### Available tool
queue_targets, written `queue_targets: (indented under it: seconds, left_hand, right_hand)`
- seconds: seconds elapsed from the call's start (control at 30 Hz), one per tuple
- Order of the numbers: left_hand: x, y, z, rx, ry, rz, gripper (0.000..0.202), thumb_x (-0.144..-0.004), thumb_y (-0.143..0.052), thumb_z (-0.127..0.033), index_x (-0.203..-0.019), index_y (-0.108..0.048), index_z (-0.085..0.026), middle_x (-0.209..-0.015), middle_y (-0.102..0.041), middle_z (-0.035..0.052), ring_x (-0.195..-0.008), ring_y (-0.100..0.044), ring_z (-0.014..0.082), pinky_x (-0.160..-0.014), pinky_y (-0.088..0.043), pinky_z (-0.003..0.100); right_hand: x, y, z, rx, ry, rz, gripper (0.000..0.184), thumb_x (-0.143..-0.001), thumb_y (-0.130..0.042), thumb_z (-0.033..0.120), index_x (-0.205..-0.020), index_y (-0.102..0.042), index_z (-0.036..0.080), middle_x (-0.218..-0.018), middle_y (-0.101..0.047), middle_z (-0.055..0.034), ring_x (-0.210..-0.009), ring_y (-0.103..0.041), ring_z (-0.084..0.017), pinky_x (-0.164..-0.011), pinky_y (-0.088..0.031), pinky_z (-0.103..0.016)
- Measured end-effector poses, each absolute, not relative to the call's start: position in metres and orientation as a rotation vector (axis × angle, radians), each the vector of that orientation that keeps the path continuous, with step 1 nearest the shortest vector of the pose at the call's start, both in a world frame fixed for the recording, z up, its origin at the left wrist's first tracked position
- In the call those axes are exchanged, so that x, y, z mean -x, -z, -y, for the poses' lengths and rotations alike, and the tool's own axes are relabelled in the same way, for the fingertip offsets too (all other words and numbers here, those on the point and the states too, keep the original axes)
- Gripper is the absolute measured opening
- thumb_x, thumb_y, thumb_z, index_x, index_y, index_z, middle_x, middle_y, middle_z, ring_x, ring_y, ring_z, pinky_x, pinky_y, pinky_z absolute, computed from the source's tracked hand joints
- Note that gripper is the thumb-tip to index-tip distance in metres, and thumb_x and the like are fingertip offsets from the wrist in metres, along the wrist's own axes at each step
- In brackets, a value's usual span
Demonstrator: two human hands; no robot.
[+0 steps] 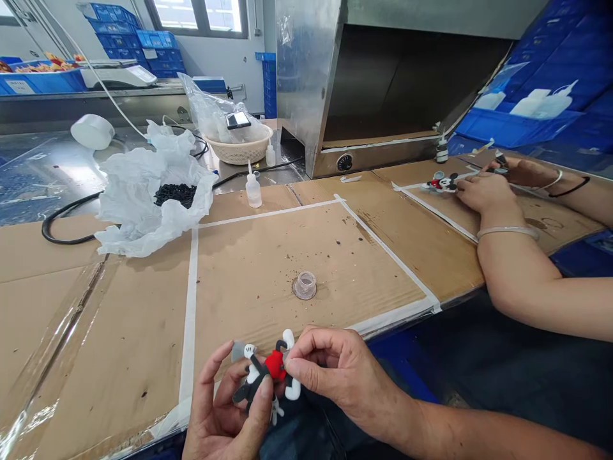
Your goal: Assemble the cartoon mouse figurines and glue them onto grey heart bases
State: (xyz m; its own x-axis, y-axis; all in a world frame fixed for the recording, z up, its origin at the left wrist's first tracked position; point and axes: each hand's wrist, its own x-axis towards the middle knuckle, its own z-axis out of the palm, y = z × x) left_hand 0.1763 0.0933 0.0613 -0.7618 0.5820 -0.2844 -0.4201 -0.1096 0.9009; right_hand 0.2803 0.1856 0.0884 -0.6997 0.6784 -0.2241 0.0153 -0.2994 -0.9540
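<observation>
I hold a small rubber cartoon mouse figure (269, 374), black, red and white, near the table's front edge. My left hand (225, 415) cups it from below, thumb and fingers closed around its lower part. My right hand (338, 374) pinches the figure's upper side, fingers curled shut on it. A small clear plastic cap (305, 285) stands on the cardboard just beyond my hands, inside a taped rectangle.
A co-worker's hands (483, 191) work on a similar figure (443, 183) at the right. White plastic sheet holding black pieces (175, 193) lies at left, with a squeeze bottle (253, 190), a beige basket (238, 151), a black cable and a metal hood (306, 83) behind.
</observation>
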Motion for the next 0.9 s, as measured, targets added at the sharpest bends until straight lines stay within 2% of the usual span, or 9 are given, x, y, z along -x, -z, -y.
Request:
queue_targets:
  seconds: [0.27, 0.4, 0.47, 0.63, 0.9]
  left_hand:
    - [-0.179, -0.067, -0.096, -0.143, -1.964, -1.494, 0.072, -0.052, -0.09, -0.029, -0.114, -0.053, -0.025, -0.078, -0.073, -0.0015, -0.064, -0.071, 0.0134, -0.065, -0.056, 0.016]
    - [-0.181, -0.067, -0.097, -0.101, -1.962, -1.513, 0.078, -0.054, -0.09, -0.031, -0.123, -0.054, -0.027, -0.077, -0.072, -0.0038, -0.064, -0.07, 0.0107, -0.067, -0.054, 0.012]
    - [-0.181, -0.064, -0.096, -0.081, -1.952, -1.531, 0.079, -0.054, -0.09, -0.031, -0.124, -0.055, -0.027, -0.081, -0.073, -0.0023, -0.066, -0.071, 0.0112, -0.067, -0.054, 0.011]
    - [-0.18, -0.059, -0.096, -0.027, -2.001, -1.468, 0.076, -0.049, -0.091, -0.027, -0.116, -0.057, -0.023, -0.079, -0.075, 0.0046, -0.071, -0.072, 0.0166, -0.067, -0.057, 0.018]
    - [-0.19, -0.074, -0.1, 0.042, -2.051, -1.465, 0.072, -0.049, -0.091, -0.031, -0.111, -0.055, -0.024, -0.077, -0.075, 0.0017, -0.073, -0.07, 0.0135, -0.071, -0.055, 0.017]
  right_hand:
    - [-0.278, -0.091, -0.188, 0.872, -2.111, 1.409, 0.023, -0.078, -0.073, 0.033, -0.073, -0.066, 0.013, -0.073, -0.066, -0.0017, -0.07, -0.061, -0.013, -0.071, -0.049, -0.026]
    - [-0.279, -0.094, -0.189, 0.976, -2.118, 1.319, 0.027, -0.074, -0.077, 0.035, -0.067, -0.064, 0.013, -0.065, -0.062, 0.0007, -0.061, -0.052, -0.009, -0.062, -0.042, -0.021]
    - [-0.28, -0.094, -0.191, 1.007, -2.122, 1.28, 0.027, -0.072, -0.078, 0.034, -0.065, -0.063, 0.013, -0.061, -0.059, 0.0016, -0.06, -0.048, -0.008, -0.06, -0.038, -0.021]
    - [-0.282, -0.095, -0.196, 0.987, -2.164, 1.239, 0.025, -0.073, -0.075, 0.034, -0.066, -0.064, 0.013, -0.059, -0.055, 0.0021, -0.06, -0.045, -0.009, -0.061, -0.035, -0.023]
    - [-0.282, -0.094, -0.195, 0.986, -2.129, 1.291, 0.024, -0.075, -0.074, 0.034, -0.068, -0.063, 0.013, -0.062, -0.055, 0.002, -0.063, -0.047, -0.01, -0.065, -0.036, -0.024]
